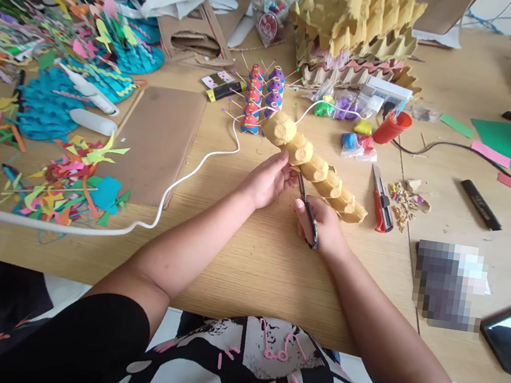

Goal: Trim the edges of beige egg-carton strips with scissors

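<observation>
A mess of colourful paper scraps [66, 184] is spread over the left of the tabletop [264, 262], with a white cable [180, 184] snaked past it. The yellow egg-carton strip [316, 167] is gripped mid-length by the left hand [267, 180], fingers curled on it. Black scissors [308, 211] are clenched in the right hand [320, 226], blades at the strip. A red box cutter [382, 200] is parked just right.
</observation>
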Demonstrator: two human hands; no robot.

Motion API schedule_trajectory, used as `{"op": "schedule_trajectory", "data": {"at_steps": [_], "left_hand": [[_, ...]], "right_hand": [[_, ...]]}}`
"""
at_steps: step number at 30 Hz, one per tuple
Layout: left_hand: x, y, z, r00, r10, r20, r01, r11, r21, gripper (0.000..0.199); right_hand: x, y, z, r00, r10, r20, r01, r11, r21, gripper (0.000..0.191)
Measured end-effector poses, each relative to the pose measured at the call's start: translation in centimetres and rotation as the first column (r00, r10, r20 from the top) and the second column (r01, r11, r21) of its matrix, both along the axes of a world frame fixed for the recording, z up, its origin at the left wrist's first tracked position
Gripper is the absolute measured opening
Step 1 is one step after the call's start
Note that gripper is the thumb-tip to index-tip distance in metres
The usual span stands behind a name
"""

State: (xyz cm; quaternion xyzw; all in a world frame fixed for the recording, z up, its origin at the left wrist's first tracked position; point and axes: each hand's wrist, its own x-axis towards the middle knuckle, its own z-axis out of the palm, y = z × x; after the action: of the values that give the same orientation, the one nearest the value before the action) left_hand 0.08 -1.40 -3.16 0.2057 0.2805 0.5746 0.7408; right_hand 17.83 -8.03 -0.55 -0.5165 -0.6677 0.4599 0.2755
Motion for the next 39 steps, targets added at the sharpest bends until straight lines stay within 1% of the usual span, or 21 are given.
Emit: {"op": "schedule_trajectory", "data": {"at_steps": [5, 8, 13, 15, 19, 22, 24, 26, 31, 39], "left_hand": [[0.0, -0.2, 0.2, 0.999, -0.009, 0.043, 0.010, 1.000, -0.021, 0.024], [0.1, -0.4, 0.4, 0.999, -0.021, 0.037, 0.023, 0.999, -0.042, 0.028], [0.0, -0.4, 0.2, 0.995, -0.032, 0.093, 0.037, 0.998, -0.057, 0.035], [0.0, -0.4, 0.2, 0.997, -0.034, 0.075, 0.037, 0.998, -0.043, 0.034], [-0.1, -0.4, 0.3, 0.999, -0.041, 0.010, 0.040, 0.999, 0.034, 0.030], [0.0, -0.5, 0.6, 0.999, -0.039, 0.026, 0.038, 0.999, 0.012, 0.028], [0.1, -0.6, 0.7, 0.997, -0.037, 0.062, 0.039, 0.999, -0.028, 0.029], [0.1, -0.6, 0.8, 0.996, -0.044, 0.078, 0.047, 0.998, -0.037, 0.031], [0.1, -0.5, 0.6, 0.998, -0.068, 0.014, 0.067, 0.997, 0.034, 0.030], [0.1, -0.5, 0.2, 0.998, -0.062, 0.018, 0.060, 0.995, 0.078, 0.038]], "right_hand": [[0.2, -0.3, 0.4, 1.000, 0.025, -0.003, -0.025, 1.000, -0.019, 0.066], [0.3, -0.2, 0.3, 0.998, 0.049, -0.032, -0.050, 0.998, -0.047, 0.065], [0.5, -0.1, 0.1, 0.997, 0.057, -0.057, -0.060, 0.996, -0.059, 0.064], [0.5, -0.1, 0.1, 0.996, 0.060, -0.064, -0.064, 0.996, -0.069, 0.064], [0.7, 0.0, 0.5, 0.993, 0.097, -0.068, -0.103, 0.991, -0.091, 0.063], [0.8, 0.0, 0.6, 0.991, 0.123, -0.056, -0.127, 0.988, -0.091, 0.062], [0.8, 0.0, 0.5, 0.992, 0.115, -0.052, -0.119, 0.989, -0.086, 0.062], [0.7, 0.0, 0.4, 0.993, 0.106, -0.053, -0.110, 0.991, -0.079, 0.064], [0.5, -0.2, 0.1, 0.995, 0.081, -0.058, -0.085, 0.994, -0.065, 0.071], [0.4, -0.3, -0.6, 0.995, 0.048, -0.089, -0.055, 0.996, -0.072, 0.073]]}}
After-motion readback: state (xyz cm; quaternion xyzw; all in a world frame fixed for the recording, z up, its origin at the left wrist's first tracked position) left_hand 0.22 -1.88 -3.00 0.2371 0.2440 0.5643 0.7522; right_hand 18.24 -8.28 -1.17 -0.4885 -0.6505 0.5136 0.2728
